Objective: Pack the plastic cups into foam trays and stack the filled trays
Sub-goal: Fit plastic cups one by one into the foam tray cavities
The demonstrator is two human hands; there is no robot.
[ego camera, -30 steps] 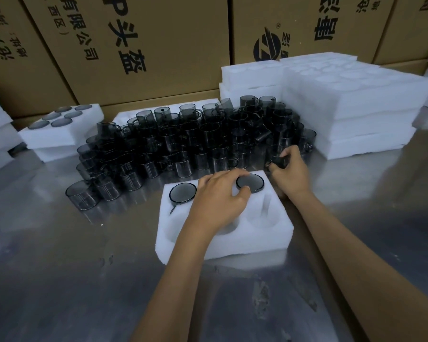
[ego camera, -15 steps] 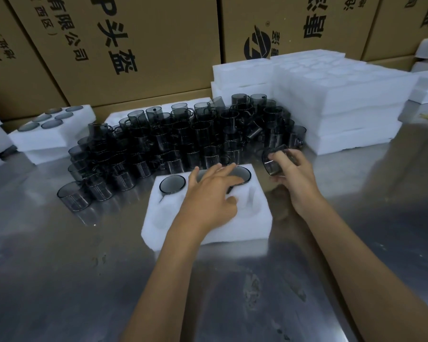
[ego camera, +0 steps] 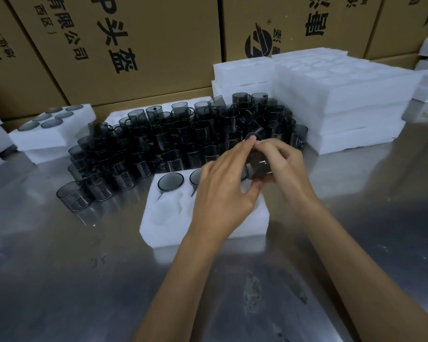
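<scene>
Grip: our right hand (ego camera: 286,166) curls round a smoky cup (ego camera: 258,166), tilted above the tray's right edge; our left hand (ego camera: 223,191) pinches its far rim.
Tray: white foam tray (ego camera: 173,218), round pockets, two cups seated at the back, near pockets open.
Room: bare steel table (ego camera: 59,267) lies in front; the cup pile (ego camera: 183,137) crowds the tray's far edge.
Sides: foam stack (ego camera: 344,107) right, filled tray (ego camera: 50,134) left, cardboard boxes (ego camera: 158,45) behind.

Both hands (ego camera: 252,174) together (fingers (ego camera: 245,146) curled)
</scene>
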